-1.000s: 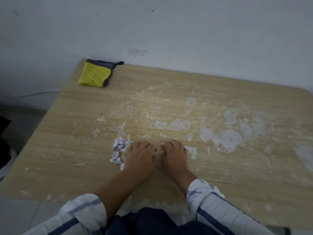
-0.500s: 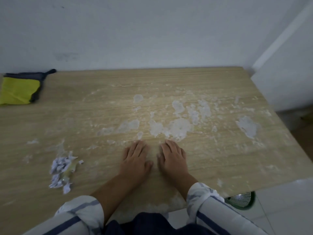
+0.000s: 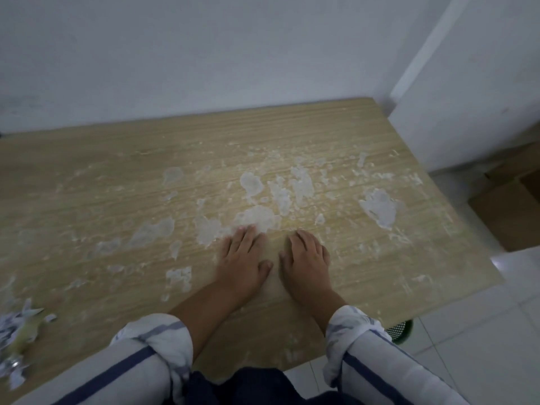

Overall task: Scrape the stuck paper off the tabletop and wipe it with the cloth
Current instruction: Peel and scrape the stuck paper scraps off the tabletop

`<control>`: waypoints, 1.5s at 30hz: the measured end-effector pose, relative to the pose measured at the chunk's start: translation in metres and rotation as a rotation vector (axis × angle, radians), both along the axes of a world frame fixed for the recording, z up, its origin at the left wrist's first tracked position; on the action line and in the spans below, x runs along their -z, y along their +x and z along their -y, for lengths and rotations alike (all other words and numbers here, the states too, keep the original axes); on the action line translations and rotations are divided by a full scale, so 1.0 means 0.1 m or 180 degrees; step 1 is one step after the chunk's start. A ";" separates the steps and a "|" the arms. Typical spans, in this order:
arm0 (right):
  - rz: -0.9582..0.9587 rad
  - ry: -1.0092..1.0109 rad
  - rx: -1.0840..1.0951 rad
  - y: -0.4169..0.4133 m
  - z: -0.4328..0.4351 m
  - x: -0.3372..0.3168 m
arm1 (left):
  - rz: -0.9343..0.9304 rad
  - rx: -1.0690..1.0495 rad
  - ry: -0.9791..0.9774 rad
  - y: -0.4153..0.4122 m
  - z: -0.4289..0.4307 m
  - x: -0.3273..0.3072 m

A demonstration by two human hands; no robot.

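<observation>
Both hands are down flat on the tabletop (image 3: 87, 176), side by side, palms down, nothing held in either. The left hand (image 3: 242, 258) has its fingers stretched forward, the tips touching the near edge of a big white patch of stuck paper (image 3: 257, 218). The right hand (image 3: 305, 258) sits just beside it on bare wood, fingers a little bent; the picture is soft, so whether the nails are biting in I can't tell.

There is plenty left: more patches spread beyond the fingertips and out to the right, one large one (image 3: 380, 210) near the far right edge. A heap of loose scraps (image 3: 17, 331) lies at the near left. The cloth is out of view.

The scraping looks far from done. The best approach is to work from a patch's edge, nails low and angled under the paper, with short strokes pulled toward the body along the grain. Sweep the bits toward that heap, and wipe only once the patches are gone.
</observation>
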State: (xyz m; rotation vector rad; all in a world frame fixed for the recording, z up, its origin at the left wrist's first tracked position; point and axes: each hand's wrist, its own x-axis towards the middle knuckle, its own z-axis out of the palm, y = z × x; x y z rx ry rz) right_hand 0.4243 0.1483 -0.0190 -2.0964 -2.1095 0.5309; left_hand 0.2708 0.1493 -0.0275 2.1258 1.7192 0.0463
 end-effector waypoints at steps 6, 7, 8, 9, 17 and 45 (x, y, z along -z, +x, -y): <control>-0.0007 0.0091 0.0093 0.21 -0.15 0.02 | -0.0009 -0.0038 0.0052 0.24 -0.23 0.04; 0.0007 0.0087 0.0047 0.21 -0.15 0.03 | -0.0019 -0.0036 0.0068 0.26 -0.24 0.05; 0.0024 0.0088 0.0010 0.22 -0.15 0.04 | -0.0028 -0.0030 0.0077 0.28 -0.25 0.05; 0.0033 0.0094 -0.0013 0.22 -0.15 0.05 | -0.0038 -0.0026 0.0093 0.29 -0.26 0.06; 0.0075 0.0081 -0.0111 0.25 -0.17 0.07 | 0.0266 -0.0542 0.0228 0.29 -0.32 0.02; 0.0182 0.0334 -0.0097 0.24 -0.15 0.08 | 0.0403 -0.0635 0.0212 0.40 -0.62 -0.18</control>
